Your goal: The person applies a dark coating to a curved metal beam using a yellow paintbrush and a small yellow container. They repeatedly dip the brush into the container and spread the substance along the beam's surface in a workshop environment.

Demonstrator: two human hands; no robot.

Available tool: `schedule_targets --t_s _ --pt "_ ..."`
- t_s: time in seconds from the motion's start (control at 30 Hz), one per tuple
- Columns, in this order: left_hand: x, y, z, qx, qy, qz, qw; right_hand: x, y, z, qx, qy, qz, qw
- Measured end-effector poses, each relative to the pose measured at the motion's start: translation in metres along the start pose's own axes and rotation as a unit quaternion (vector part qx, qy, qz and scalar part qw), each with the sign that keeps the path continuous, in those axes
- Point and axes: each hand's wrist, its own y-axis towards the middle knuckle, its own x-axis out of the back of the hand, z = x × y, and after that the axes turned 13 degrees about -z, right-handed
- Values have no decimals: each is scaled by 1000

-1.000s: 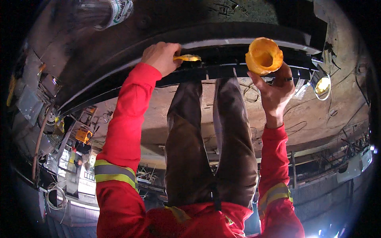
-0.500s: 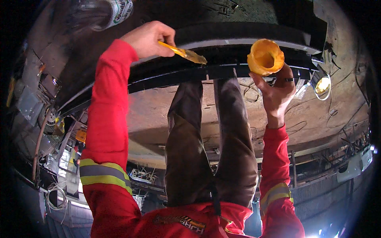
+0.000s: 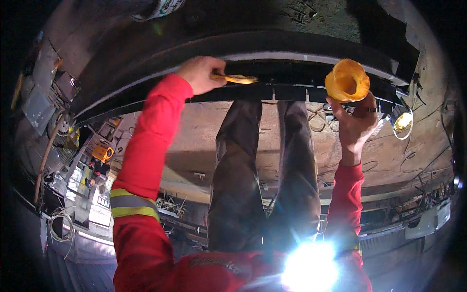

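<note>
My left hand (image 3: 200, 74) is closed around the handle of a small brush (image 3: 237, 78) whose yellow-smeared tip lies against a long dark curved steel beam (image 3: 301, 53) running across the top. My right hand (image 3: 356, 122) holds up a yellow-orange open container (image 3: 347, 80) just under the same beam, its mouth turned toward me. Both arms are in red sleeves with reflective bands. My dark-trousered legs (image 3: 262, 175) stretch out between the arms toward the beam.
A work lamp (image 3: 403, 121) hangs at the right beside the container. A very bright glare (image 3: 310, 266) sits at the bottom centre. Yellow machinery (image 3: 102, 153) and coiled cables (image 3: 59, 226) lie far below on the left. Rough concrete surface (image 3: 418, 160) with loose wires is on the right.
My left hand lifted the brush off the beam and raised it, then came back right and down with the tip on the beam. The right hand with the container barely shifted.
</note>
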Motion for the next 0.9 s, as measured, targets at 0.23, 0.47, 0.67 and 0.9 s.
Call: schedule_targets --t_s 0.23,0.47,0.67,0.9 --pt "60 -10 31 77 230 84 966 -12 -9 -2 -12 -11 5 1000" --pt "42 20 -3 -66 47 41 996 -34 -15 11 -12 -8 5 1000" --pt "39 7 47 -30 63 115 991 -42 -18 11 0 -11 -10 1000" --pt "68 -32 98 -58 225 33 972 -67 -29 29 -30 -23 -20 999"
